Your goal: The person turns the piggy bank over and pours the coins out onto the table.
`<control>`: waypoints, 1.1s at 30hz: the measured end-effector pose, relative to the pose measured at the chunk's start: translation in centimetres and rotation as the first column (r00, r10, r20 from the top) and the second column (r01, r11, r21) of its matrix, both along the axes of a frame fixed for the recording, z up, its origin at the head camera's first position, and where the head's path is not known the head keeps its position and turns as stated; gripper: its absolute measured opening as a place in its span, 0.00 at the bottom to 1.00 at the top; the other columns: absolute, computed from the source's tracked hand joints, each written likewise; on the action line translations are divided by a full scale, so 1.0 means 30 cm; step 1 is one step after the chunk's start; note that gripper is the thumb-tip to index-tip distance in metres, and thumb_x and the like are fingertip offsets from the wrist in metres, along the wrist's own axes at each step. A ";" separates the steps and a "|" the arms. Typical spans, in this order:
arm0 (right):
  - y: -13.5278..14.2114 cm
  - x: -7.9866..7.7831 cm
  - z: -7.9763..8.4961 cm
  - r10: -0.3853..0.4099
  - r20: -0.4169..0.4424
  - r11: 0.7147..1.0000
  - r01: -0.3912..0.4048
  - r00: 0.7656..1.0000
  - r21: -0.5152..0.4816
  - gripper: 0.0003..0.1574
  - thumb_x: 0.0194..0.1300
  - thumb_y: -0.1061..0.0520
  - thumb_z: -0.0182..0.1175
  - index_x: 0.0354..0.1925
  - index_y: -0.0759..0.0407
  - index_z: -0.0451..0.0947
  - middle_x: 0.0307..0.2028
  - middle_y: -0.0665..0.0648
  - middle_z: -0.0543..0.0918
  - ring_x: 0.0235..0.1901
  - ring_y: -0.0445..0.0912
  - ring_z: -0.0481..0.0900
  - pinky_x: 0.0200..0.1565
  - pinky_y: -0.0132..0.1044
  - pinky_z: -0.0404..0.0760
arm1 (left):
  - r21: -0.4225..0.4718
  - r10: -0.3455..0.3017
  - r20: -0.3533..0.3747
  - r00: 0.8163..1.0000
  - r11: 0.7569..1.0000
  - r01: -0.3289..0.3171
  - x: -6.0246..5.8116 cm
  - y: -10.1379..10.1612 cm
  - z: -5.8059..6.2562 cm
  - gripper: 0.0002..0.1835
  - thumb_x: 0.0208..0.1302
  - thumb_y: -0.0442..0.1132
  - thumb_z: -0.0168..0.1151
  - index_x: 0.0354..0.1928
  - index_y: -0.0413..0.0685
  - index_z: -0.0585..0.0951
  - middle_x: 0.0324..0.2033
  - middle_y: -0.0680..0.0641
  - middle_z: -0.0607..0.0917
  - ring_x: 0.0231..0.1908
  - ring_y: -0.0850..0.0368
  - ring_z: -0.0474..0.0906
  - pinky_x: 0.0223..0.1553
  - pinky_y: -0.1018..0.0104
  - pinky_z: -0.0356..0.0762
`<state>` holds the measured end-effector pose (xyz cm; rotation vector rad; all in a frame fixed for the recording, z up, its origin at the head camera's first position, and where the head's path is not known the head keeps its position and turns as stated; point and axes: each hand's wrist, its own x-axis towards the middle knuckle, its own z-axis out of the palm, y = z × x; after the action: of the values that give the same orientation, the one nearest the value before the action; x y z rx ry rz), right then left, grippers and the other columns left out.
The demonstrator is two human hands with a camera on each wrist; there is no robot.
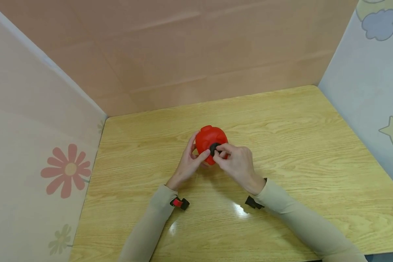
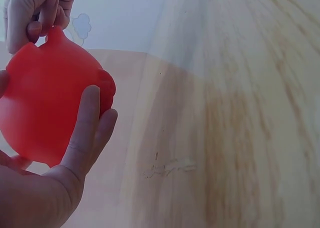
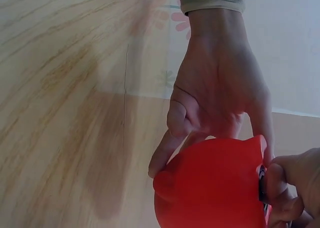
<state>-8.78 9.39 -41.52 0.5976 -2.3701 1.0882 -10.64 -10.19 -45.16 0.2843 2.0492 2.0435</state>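
A glossy red rounded piggy bank (image 1: 209,136) with stubby bumps is held above the table, its round black plug (image 1: 213,147) facing the person. My left hand (image 1: 188,162) grips its left side, the thumb near the plug and the fingers wrapped round the body, as the left wrist view shows on the red surface (image 2: 45,103). With bent fingers and thumb, my right hand (image 1: 238,163) pinches at the plug's edge. In the right wrist view a dark sliver of the plug (image 3: 262,184) shows beside these fingertips; the rest is hidden.
A light wood-grain table (image 1: 144,153) lies beneath both hands. Behind it rises a brownish-pink backdrop (image 1: 170,54). Pale panels stand at both sides, the left one (image 1: 26,120) printed with flowers, the right one (image 1: 373,72) with a cloud and star. Each wrist wears a dark strap.
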 end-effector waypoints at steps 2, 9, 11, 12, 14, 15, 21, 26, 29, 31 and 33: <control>0.004 -0.002 -0.001 0.016 -0.012 1.000 -0.016 1.000 0.005 0.03 0.54 0.70 0.71 0.30 0.66 0.89 0.18 0.53 0.86 0.13 0.39 0.76 0.20 0.21 0.66 | -0.001 -0.009 -0.004 1.000 1.000 0.009 -0.001 -0.003 -0.004 0.43 0.79 0.39 0.62 0.86 0.65 0.51 0.68 0.35 0.74 0.36 0.52 0.91 0.42 0.34 0.89; 0.010 -0.007 0.001 0.045 -0.006 0.999 -0.045 0.999 0.028 0.03 0.53 0.70 0.72 0.30 0.67 0.91 0.19 0.54 0.86 0.12 0.38 0.73 0.19 0.19 0.62 | -0.005 -0.029 -0.009 1.000 1.000 0.029 -0.002 -0.013 -0.005 0.41 0.79 0.39 0.61 0.85 0.69 0.53 0.68 0.35 0.75 0.36 0.51 0.91 0.42 0.31 0.88; 0.012 -0.009 0.003 0.044 0.006 0.998 -0.045 0.999 0.050 0.03 0.55 0.69 0.73 0.31 0.66 0.92 0.18 0.53 0.87 0.12 0.35 0.70 0.18 0.20 0.60 | -0.006 -0.026 -0.002 1.000 1.000 0.026 -0.001 -0.017 -0.006 0.41 0.79 0.40 0.61 0.85 0.68 0.53 0.68 0.35 0.74 0.38 0.50 0.91 0.43 0.32 0.88; 0.013 -0.009 0.004 0.039 0.013 0.997 -0.040 0.999 0.065 0.03 0.56 0.68 0.73 0.31 0.66 0.92 0.18 0.52 0.87 0.12 0.33 0.68 0.17 0.20 0.59 | -0.008 -0.024 0.001 1.000 1.000 0.024 0.000 -0.018 -0.007 0.42 0.79 0.39 0.61 0.85 0.67 0.53 0.69 0.35 0.74 0.38 0.49 0.91 0.43 0.32 0.88; 0.015 -0.011 0.007 0.029 0.030 0.996 -0.032 0.999 0.085 0.03 0.57 0.66 0.74 0.32 0.64 0.93 0.19 0.51 0.87 0.11 0.31 0.65 0.17 0.22 0.58 | -0.013 -0.017 0.009 1.000 1.000 0.017 0.000 -0.020 -0.009 0.42 0.79 0.40 0.62 0.85 0.67 0.52 0.69 0.35 0.73 0.40 0.47 0.91 0.44 0.33 0.89; 0.016 -0.011 0.009 0.021 0.039 0.995 -0.025 0.999 0.096 0.03 0.58 0.65 0.74 0.33 0.63 0.93 0.19 0.50 0.87 0.11 0.30 0.64 0.16 0.23 0.58 | -0.017 -0.013 0.011 1.000 1.000 0.013 0.001 -0.021 -0.009 0.42 0.78 0.40 0.62 0.85 0.67 0.52 0.69 0.35 0.73 0.40 0.46 0.91 0.44 0.34 0.89; 0.020 -0.014 0.017 -0.016 0.129 0.993 0.001 0.991 0.121 0.04 0.61 0.60 0.73 0.34 0.61 0.93 0.19 0.49 0.87 0.12 0.31 0.64 0.15 0.25 0.59 | -0.052 0.002 0.020 1.000 0.999 -0.001 0.002 -0.013 -0.011 0.45 0.78 0.42 0.63 0.87 0.62 0.49 0.69 0.34 0.74 0.36 0.40 0.92 0.43 0.38 0.90; 0.020 -0.018 0.012 -0.043 0.202 0.994 0.021 0.978 0.111 0.04 0.61 0.59 0.73 0.34 0.59 0.93 0.17 0.48 0.85 0.12 0.32 0.66 0.15 0.25 0.59 | -0.066 0.013 0.039 0.999 0.998 -0.010 0.001 -0.008 -0.016 0.45 0.78 0.43 0.64 0.87 0.64 0.49 0.68 0.35 0.75 0.35 0.41 0.92 0.42 0.39 0.91; 0.019 -0.018 0.013 -0.059 0.225 0.994 0.036 0.972 0.104 0.05 0.60 0.57 0.73 0.33 0.58 0.93 0.17 0.47 0.85 0.12 0.33 0.67 0.15 0.26 0.59 | -0.072 0.016 0.045 0.999 0.997 -0.013 0.001 -0.008 -0.017 0.45 0.78 0.44 0.64 0.86 0.67 0.50 0.68 0.35 0.75 0.36 0.44 0.92 0.42 0.40 0.91; 0.017 -0.017 0.015 -0.067 0.245 0.994 0.044 0.967 0.100 0.05 0.60 0.56 0.73 0.33 0.57 0.93 0.16 0.46 0.84 0.11 0.33 0.68 0.15 0.27 0.60 | -0.079 0.018 0.046 0.999 0.997 -0.014 0.000 -0.009 -0.018 0.45 0.78 0.45 0.64 0.86 0.68 0.50 0.68 0.36 0.75 0.36 0.45 0.92 0.42 0.40 0.91; 0.017 -0.016 0.019 -0.071 0.273 0.995 0.049 0.960 0.088 0.06 0.60 0.56 0.73 0.34 0.57 0.92 0.16 0.46 0.84 0.11 0.34 0.68 0.15 0.28 0.60 | -0.085 0.019 0.048 0.999 0.996 -0.015 0.000 -0.010 -0.020 0.45 0.77 0.45 0.64 0.86 0.68 0.49 0.69 0.36 0.75 0.36 0.45 0.92 0.42 0.40 0.91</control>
<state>-9.25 9.89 -40.94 0.4203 -2.6631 1.1152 -10.63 -10.50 -45.76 0.2009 2.1094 1.9472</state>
